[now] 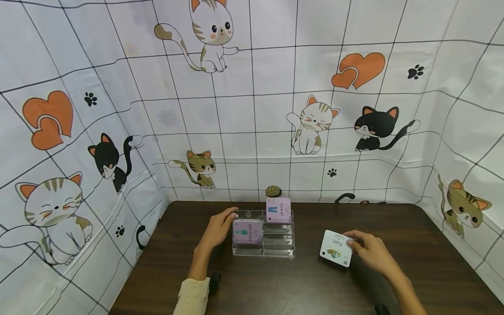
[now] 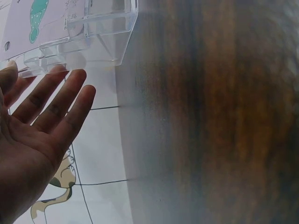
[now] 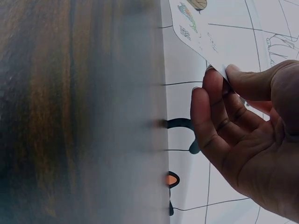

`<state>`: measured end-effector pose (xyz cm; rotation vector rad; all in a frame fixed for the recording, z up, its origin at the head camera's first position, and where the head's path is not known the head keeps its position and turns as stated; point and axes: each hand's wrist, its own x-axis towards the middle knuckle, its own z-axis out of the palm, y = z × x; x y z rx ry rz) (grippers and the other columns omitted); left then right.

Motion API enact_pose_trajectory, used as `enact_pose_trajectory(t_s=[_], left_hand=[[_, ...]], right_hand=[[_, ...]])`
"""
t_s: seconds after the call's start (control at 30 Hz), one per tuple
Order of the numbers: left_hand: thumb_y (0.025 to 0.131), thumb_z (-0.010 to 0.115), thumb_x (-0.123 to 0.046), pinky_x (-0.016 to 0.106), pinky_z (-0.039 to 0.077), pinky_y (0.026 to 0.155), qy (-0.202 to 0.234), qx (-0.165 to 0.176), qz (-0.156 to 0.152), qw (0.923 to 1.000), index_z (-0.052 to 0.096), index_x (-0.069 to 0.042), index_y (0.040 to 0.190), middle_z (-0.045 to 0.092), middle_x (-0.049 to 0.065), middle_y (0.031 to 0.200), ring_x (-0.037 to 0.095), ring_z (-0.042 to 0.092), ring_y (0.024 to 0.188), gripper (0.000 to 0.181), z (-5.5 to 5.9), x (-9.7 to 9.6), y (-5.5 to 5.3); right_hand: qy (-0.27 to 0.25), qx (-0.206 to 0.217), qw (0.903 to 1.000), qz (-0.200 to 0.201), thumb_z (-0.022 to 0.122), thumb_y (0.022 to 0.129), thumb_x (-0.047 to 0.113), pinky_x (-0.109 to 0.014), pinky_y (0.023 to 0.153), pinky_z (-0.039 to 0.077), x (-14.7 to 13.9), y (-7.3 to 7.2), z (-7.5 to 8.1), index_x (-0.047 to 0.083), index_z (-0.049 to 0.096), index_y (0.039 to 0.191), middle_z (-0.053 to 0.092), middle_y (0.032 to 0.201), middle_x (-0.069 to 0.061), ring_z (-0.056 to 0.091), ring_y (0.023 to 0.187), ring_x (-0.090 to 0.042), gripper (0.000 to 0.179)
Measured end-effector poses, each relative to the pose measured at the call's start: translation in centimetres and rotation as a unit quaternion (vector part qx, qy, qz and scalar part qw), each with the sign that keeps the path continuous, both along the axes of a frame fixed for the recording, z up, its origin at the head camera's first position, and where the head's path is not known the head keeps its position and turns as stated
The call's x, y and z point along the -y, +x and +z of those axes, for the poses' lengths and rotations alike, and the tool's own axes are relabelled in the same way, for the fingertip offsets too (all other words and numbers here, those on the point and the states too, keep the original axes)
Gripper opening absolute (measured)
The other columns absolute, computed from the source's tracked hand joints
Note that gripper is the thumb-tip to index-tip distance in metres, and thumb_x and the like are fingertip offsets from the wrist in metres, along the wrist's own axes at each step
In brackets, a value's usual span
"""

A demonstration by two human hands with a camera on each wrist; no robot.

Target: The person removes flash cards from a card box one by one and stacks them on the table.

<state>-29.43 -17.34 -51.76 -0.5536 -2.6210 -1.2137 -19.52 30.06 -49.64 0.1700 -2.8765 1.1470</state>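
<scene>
A white card (image 1: 336, 248) printed "fish", upside down in the head view, is pinched between the thumb and fingers of my right hand (image 1: 372, 251). In the right wrist view the thumb presses on the card (image 3: 194, 32) near one corner. My left hand (image 1: 216, 229) touches the left side of a clear plastic tiered stand (image 1: 278, 252), its fingers fairly straight in the left wrist view. On the stand's left half rests a purple "raincoat" card (image 1: 247, 232). A purple "jeans" card (image 1: 278, 210) stands at the stand's upper right.
The stand sits on a dark brown wooden table (image 1: 267, 286). Behind and beside the table hangs a white gridded cloth (image 1: 271, 113) printed with cats, hearts and paws. Right of the jeans card, stepped clear tiers of the stand run down toward the front.
</scene>
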Motion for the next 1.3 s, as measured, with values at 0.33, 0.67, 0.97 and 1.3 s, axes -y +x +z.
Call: enact_pose_trajectory(t_s=[0.33, 0.67, 0.97, 1.3], left_hand=[[0.116, 0.05, -0.026, 0.062, 0.052, 0.11, -0.004, 0.015, 0.0, 0.9999, 0.062, -0.012, 0.15, 0.072, 0.022, 0.138, 0.04, 0.071, 0.126, 0.039, 0.3, -0.1, 0.0], [0.115, 0.051, -0.025, 0.061, 0.053, 0.11, -0.002, 0.008, -0.001, 1.0, 0.063, -0.012, 0.149, 0.074, 0.02, 0.136, 0.038, 0.072, 0.124, 0.039, 0.2, 0.0, 0.0], [0.115, 0.051, -0.026, 0.061, 0.054, 0.107, -0.005, 0.005, -0.002, 1.0, 0.064, -0.011, 0.148, 0.075, 0.019, 0.133, 0.038, 0.073, 0.121, 0.038, 0.2, 0.1, 0.1], [0.115, 0.051, -0.025, 0.061, 0.054, 0.107, -0.005, 0.002, 0.004, 1.0, 0.064, -0.012, 0.148, 0.075, 0.018, 0.133, 0.038, 0.073, 0.121, 0.037, 0.2, -0.1, 0.0]], right_hand=[[-0.001, 0.024, 0.9997, 0.01, 0.064, 0.107, 0.009, -0.025, 0.064, 0.05, -0.4, -0.2, -0.7, 0.0, 0.071, 0.13, 0.078, 0.1, -0.006, 0.065, 0.08, -0.015, 0.026], [0.02, 0.033, 0.9988, 0.029, 0.066, 0.105, 0.008, -0.028, 0.068, 0.056, -0.4, -0.3, -1.3, -0.003, 0.071, 0.128, 0.078, 0.102, -0.007, 0.07, 0.084, -0.015, 0.026], [0.101, -0.035, 0.9938, 0.03, 0.072, 0.101, 0.008, -0.027, 0.068, 0.047, -0.2, -0.4, -1.6, -0.001, 0.077, 0.117, 0.07, 0.101, -0.006, 0.058, 0.084, -0.013, 0.019], [0.097, -0.062, 0.9931, 0.019, 0.074, 0.1, 0.013, -0.025, 0.067, 0.046, 0.1, -0.1, -1.1, 0.002, 0.076, 0.119, 0.073, 0.101, -0.002, 0.053, 0.08, -0.005, 0.022]])
